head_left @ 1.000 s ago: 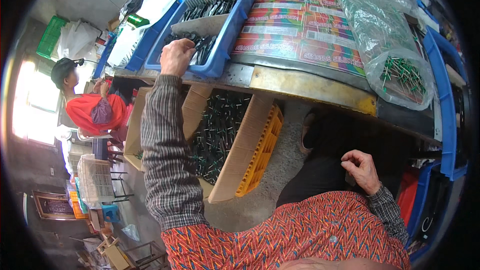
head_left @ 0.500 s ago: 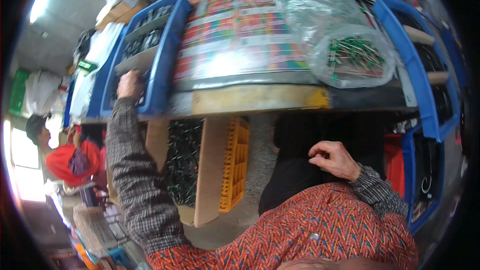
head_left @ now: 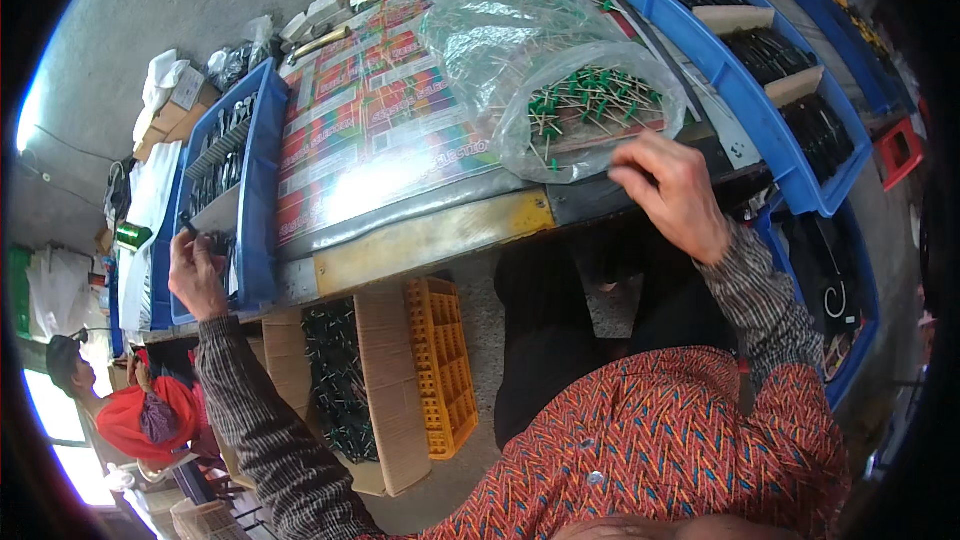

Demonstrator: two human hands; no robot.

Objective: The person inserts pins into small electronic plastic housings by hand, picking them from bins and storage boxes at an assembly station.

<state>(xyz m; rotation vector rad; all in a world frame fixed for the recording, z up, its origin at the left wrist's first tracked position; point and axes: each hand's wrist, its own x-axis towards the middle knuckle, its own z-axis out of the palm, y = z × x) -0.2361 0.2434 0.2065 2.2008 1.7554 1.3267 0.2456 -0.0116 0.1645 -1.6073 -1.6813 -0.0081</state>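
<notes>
My left hand is at the near end of a long blue bin on the left, its fingers closed on a small black piece. Rows of dark pieces lie in that bin between dividers. Over the front edge of the worktable, my right hand is loosely curved, thumb apart from the bent forefinger, nothing visible in it. Beside its fingertips lies the mouth of a clear plastic bag. Thin metal pins with green heads show inside the bag.
Printed colourful sheets cover the worktable. Another divided blue bin with black pieces stands at right. Below the table are a cardboard box of dark pieces and a yellow crate. A person in red sits at far left.
My left hand has come up out of the left bin's near compartment with a small black piece. My right hand has risen from my lap to the bag's mouth. The view has shifted right.
</notes>
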